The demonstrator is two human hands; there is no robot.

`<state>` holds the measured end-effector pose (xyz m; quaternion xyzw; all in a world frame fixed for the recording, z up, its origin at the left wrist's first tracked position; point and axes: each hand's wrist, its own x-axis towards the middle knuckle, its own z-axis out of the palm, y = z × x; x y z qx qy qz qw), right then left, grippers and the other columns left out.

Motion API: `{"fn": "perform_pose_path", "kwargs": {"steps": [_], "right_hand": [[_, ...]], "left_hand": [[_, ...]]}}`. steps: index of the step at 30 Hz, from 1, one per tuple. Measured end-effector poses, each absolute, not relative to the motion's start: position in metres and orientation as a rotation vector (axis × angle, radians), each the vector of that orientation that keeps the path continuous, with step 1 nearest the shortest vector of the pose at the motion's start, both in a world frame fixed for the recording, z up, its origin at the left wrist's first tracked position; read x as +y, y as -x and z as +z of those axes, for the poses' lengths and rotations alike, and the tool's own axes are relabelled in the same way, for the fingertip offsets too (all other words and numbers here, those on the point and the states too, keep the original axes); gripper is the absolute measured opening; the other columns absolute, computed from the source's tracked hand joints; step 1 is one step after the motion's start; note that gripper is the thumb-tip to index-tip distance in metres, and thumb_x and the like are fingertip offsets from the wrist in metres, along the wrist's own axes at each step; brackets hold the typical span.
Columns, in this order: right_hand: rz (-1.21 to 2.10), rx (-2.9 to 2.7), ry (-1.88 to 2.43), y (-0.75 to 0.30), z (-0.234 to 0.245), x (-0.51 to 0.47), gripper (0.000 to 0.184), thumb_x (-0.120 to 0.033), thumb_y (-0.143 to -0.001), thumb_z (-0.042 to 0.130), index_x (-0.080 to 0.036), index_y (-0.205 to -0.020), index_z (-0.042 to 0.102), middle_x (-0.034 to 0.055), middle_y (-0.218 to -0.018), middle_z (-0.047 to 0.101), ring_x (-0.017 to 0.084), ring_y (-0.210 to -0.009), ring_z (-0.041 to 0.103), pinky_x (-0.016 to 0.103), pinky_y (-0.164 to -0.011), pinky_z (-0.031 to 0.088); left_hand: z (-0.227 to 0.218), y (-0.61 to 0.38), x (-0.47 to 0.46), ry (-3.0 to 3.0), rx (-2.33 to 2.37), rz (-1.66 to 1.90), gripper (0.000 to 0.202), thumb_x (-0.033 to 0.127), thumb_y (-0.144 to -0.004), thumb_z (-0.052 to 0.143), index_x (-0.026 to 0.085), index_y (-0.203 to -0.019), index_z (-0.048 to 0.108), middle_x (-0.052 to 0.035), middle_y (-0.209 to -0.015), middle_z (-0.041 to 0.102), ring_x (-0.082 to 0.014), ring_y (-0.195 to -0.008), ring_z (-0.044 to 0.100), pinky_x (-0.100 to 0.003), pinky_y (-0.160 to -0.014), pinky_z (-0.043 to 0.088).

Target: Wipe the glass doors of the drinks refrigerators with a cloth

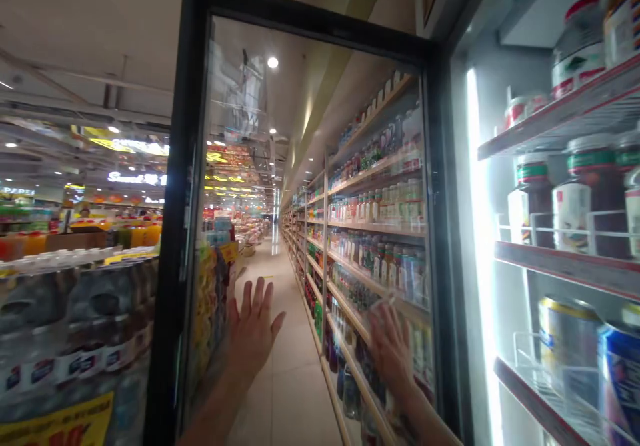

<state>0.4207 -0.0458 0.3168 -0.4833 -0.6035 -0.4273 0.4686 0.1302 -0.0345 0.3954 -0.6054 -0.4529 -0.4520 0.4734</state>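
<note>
Both hands lie flat on the glass door (176,233) of a shop cooler and grip nothing. The left hand (253,331), at 6 o'clock, has its fingers spread and pointing up. The right hand (391,347), at 5 o'clock, is blurred but also looks splayed, palm to the pane. The door itself fills the middle of the view, swung out from the cabinet, its black frame running from 7 o'clock up to 12 and across to 1. At 3 o'clock the cooler interior (483,233) glows from a white light strip, and its wire-fronted racks carry dark jars (575,206) with green bands above and blue cans (565,333) on the level below. At 8 o'clock, outside the frame, shrink-wrapped packs of bottles (75,326) sit above a yellow sign (60,426). Through the pane, a pale tiled floor (285,366) runs away toward 12 o'clock as a long aisle. Wooden shelving (380,226) packed with bottles lines its right side from 4 o'clock inward, and displays of goods (215,279) stand along its left. Farther off, round ceiling lights (273,62) dot a cream ceiling, and lit signs (135,178) hang at 10 o'clock over the far sales floor.
</note>
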Motion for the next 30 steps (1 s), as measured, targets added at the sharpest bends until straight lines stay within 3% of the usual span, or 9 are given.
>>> {"fn": "perform_pose_path", "kwargs": {"steps": [4, 9, 15, 20, 25, 30], "right_hand": [[-0.926, -1.131, 1.313, -0.436, 0.314, -0.042, 0.056, -0.024, -0.089, 0.034, -0.024, -0.143, 0.019, 0.0139, -0.147, 0.023, 0.032, -0.134, 0.022, 0.057, -0.096, 0.033], [-1.086, -1.713, 1.051, -0.422, 0.317, -0.045, 0.06, -0.012, -0.083, 0.04, -0.036, -0.137, 0.03, 0.0032, -0.142, 0.036, 0.026, -0.133, 0.026, 0.052, -0.103, 0.029], [-0.856, -0.965, 1.3, -0.459, 0.354, -0.034, 0.054, -0.025, -0.089, 0.033, -0.02, -0.142, 0.022, 0.0184, -0.144, 0.027, 0.035, -0.132, 0.026, 0.061, -0.091, 0.035], [-1.177, -1.668, 0.936, -0.436, 0.381, -0.028, 0.054, -0.017, -0.084, 0.041, -0.031, -0.136, 0.035, 0.0051, -0.144, 0.034, 0.025, -0.135, 0.023, 0.05, -0.105, 0.025], [-1.02, -1.165, 1.104, -0.42, 0.419, -0.023, 0.051, -0.021, -0.088, 0.033, -0.022, -0.139, 0.029, 0.0124, -0.145, 0.03, 0.028, -0.135, 0.02, 0.055, -0.102, 0.025], [-1.211, -1.63, 0.907, -0.413, 0.431, -0.024, 0.047, -0.02, -0.087, 0.038, -0.029, -0.133, 0.04, 0.0047, -0.139, 0.041, 0.022, -0.134, 0.025, 0.048, -0.108, 0.018]], "left_hand": [[0.396, -0.132, -0.036, 1.5, -1.12, -1.119, 0.057, 0.036, -0.088, 0.038, 0.016, -0.14, 0.025, -0.0132, -0.143, 0.03, -0.027, -0.137, 0.013, -0.054, -0.109, 0.014], [0.395, -0.13, -0.034, 1.509, -1.107, -1.135, 0.058, 0.034, -0.088, 0.039, 0.016, -0.14, 0.023, -0.0133, -0.143, 0.03, -0.0273, -0.137, 0.013, -0.055, -0.109, 0.014], [0.395, -0.13, -0.032, 1.496, -1.111, -1.123, 0.055, 0.035, -0.088, 0.039, 0.014, -0.138, 0.03, -0.0141, -0.142, 0.032, -0.0278, -0.137, 0.013, -0.055, -0.109, 0.013], [0.394, -0.129, -0.029, 1.483, -1.106, -1.121, 0.056, 0.035, -0.088, 0.039, 0.016, -0.139, 0.027, -0.0128, -0.142, 0.032, -0.0269, -0.137, 0.014, -0.054, -0.109, 0.014], [0.395, -0.129, -0.029, 1.472, -1.107, -1.088, 0.054, 0.036, -0.088, 0.037, 0.015, -0.138, 0.029, -0.0134, -0.143, 0.031, -0.0275, -0.137, 0.013, -0.054, -0.109, 0.015], [0.396, -0.128, -0.028, 1.449, -1.059, -1.105, 0.056, 0.035, -0.089, 0.036, 0.013, -0.139, 0.025, -0.0144, -0.142, 0.032, -0.0269, -0.137, 0.011, -0.054, -0.109, 0.015]]}}
